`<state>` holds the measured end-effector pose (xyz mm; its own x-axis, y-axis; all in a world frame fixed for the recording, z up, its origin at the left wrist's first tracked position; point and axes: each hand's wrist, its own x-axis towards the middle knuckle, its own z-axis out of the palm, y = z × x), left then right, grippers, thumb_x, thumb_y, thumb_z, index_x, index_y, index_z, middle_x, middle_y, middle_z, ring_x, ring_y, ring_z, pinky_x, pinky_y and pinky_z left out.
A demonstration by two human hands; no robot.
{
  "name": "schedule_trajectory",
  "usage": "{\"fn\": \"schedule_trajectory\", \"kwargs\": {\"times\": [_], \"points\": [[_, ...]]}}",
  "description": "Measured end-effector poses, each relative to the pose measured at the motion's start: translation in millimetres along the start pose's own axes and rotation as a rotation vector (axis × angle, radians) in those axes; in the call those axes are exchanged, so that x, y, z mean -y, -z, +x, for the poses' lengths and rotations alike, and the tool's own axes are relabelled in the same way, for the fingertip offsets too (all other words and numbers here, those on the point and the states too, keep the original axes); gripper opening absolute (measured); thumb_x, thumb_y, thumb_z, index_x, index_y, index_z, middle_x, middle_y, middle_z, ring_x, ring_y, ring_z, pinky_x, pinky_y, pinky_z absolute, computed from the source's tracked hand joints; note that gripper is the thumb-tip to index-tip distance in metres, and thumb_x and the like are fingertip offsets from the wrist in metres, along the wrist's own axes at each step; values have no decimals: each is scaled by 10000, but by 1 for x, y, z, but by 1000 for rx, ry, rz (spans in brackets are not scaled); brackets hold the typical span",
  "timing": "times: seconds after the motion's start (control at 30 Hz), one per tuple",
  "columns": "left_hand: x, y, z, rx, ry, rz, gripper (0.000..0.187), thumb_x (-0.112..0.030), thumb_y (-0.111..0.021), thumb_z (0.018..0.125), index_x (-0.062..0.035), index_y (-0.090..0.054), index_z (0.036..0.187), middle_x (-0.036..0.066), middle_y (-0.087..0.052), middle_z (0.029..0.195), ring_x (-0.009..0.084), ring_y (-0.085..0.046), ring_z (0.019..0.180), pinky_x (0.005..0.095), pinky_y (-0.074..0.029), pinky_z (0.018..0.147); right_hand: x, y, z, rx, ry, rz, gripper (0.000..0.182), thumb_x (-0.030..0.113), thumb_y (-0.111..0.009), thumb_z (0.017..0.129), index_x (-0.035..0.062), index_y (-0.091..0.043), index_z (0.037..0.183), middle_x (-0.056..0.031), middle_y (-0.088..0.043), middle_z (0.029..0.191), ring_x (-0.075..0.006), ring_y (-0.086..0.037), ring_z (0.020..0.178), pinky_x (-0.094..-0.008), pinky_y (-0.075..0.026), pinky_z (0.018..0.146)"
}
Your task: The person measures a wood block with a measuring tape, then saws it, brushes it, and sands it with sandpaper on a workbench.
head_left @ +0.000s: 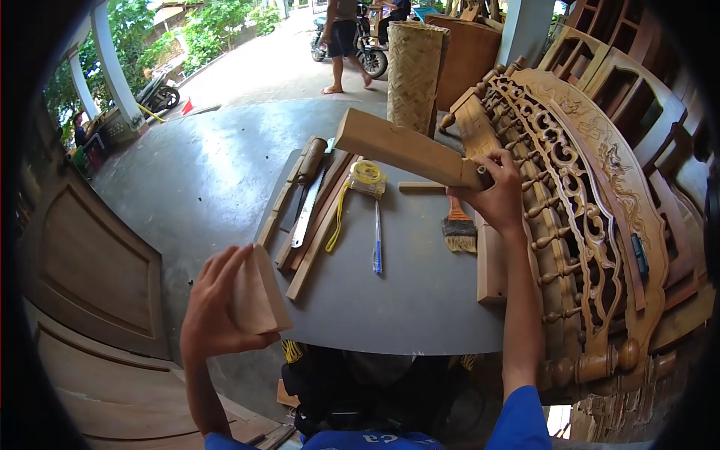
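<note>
My left hand grips a pale wooden block at the table's near left edge, fingers and thumb around its sides. A long wooden block is raised above the table in my right hand, which grasps its narrower right end. Below, on the grey table, lie a yellow tape measure, a blue-and-clear pen and a paintbrush with an orange handle. A handsaw rests by several wood strips on the left.
Carved wooden furniture panels lean along the right side. A woven roll stands beyond the table. Wooden door panels are at the left. In the background a person walks near a motorbike. Another wooden block lies under my right forearm.
</note>
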<state>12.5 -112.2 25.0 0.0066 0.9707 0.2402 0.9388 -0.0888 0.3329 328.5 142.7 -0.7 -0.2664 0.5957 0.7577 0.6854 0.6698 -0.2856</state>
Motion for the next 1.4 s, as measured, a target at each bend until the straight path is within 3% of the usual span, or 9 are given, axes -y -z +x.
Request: {"fn": "schedule_trajectory", "kwargs": {"times": [0.2, 0.37, 1.07, 1.1, 1.13, 1.17, 1.23, 1.27, 1.4], "points": [[-38, -21, 79, 128, -403, 141, 951, -414, -769, 457, -88, -381, 1262, 143, -471, 1175, 326, -438, 1111, 424, -280, 1006, -1, 0, 0, -13, -56, 80, 586, 320, -841, 443, 30, -638, 910, -75, -503, 904, -232, -506, 881, -356, -435, 750], [-41, -72, 120, 358, -438, 203, 938, -464, -751, 480, -93, -384, 1259, 125, -479, 1172, 301, -446, 1113, 417, -290, 984, -1, 5, 3, -19, -62, 90, 592, 341, -841, 441, 36, -640, 907, -74, -501, 907, -235, -502, 888, -358, -436, 754], [-17, -91, 167, 171, -411, -95, 976, -422, -797, 504, -32, -343, 1274, 177, -395, 1274, 326, -335, 1209, 396, -273, 1019, -3, 17, 2, 132, -28, 114, 569, 322, -851, 420, 77, -651, 892, -39, -492, 936, -189, -536, 848, -322, -482, 719], [-7, -77, 168, 211, -397, -178, 807, -363, -769, 577, -25, -418, 1219, 186, -417, 1246, 335, -372, 1172, 395, -306, 1000, -4, 17, 1, 165, -32, 117, 559, 312, -850, 420, 87, -653, 893, -33, -490, 939, -188, -531, 858, -322, -476, 733], [3, -65, 170, 53, -546, -232, 599, -200, -730, 650, -21, -476, 1162, 184, -469, 1181, 336, -422, 1120, 392, -324, 982, -4, 16, 0, 200, -37, 121, 550, 303, -848, 421, 97, -655, 893, -27, -489, 942, -186, -526, 868, -322, -470, 747], [20, -56, 178, 33, -441, -244, 406, -73, -648, 704, -7, -534, 1087, 166, -539, 1089, 298, -496, 1049, 385, -368, 947, -3, 15, -1, 229, -20, 66, 544, 292, -845, 424, 107, -655, 899, -22, -489, 945, -188, -520, 884, -328, -459, 767], [44, -37, 191, -151, -163, -552, 268, 16, -548, 734, 15, -583, 1000, 114, -596, 1010, 170, -571, 934, 353, -475, 809, 1, 9, -1, 282, 18, -41, 534, 272, -838, 430, 128, -653, 910, -11, -490, 950, -190, -507, 915, -340, -437, 807], [50, -34, 199, -250, -142, -520, 239, -45, -561, 778, 13, -580, 1009, 100, -597, 1008, 163, -572, 933, 325, -485, 777, 4, 5, -3, 324, -6, -77, 534, 263, -834, 435, 134, -650, 919, -8, -491, 952, -193, -500, 928, -349, -426, 821], [-10, -34, 211, 212, -300, -435, 434, -290, -644, 781, -15, -540, 1099, 116, -564, 1066, 192, -512, 1045, 342, -440, 870, 5, -14, -6, 442, -53, -167, 561, 249, -823, 451, 145, -635, 969, -11, -497, 964, -201, -497, 965, -366, -415, 844]]}}
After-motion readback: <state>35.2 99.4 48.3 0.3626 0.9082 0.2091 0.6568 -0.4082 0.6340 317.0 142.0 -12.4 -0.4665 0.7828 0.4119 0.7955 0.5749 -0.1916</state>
